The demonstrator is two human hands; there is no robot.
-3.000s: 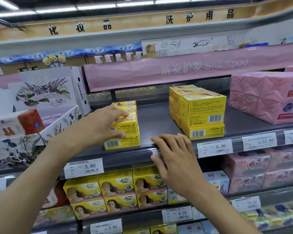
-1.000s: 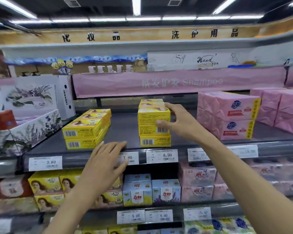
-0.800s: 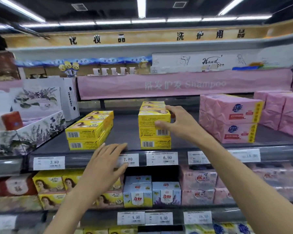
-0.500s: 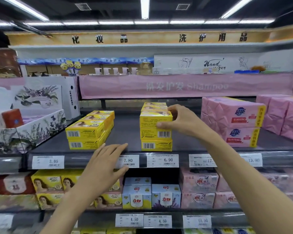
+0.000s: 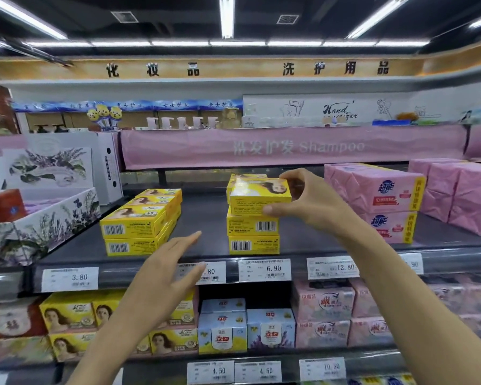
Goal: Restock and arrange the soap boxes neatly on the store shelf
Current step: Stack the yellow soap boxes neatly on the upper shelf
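Right hand (image 5: 308,201) pinches top yellow soap box (image 5: 260,195); left hand (image 5: 170,269) flat

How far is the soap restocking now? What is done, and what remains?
Done: the left stack of yellow boxes looks even. In hand: the right hand grips the top box of the right stack, tilted. Left: set it square; the left hand hovers open, holding nothing.
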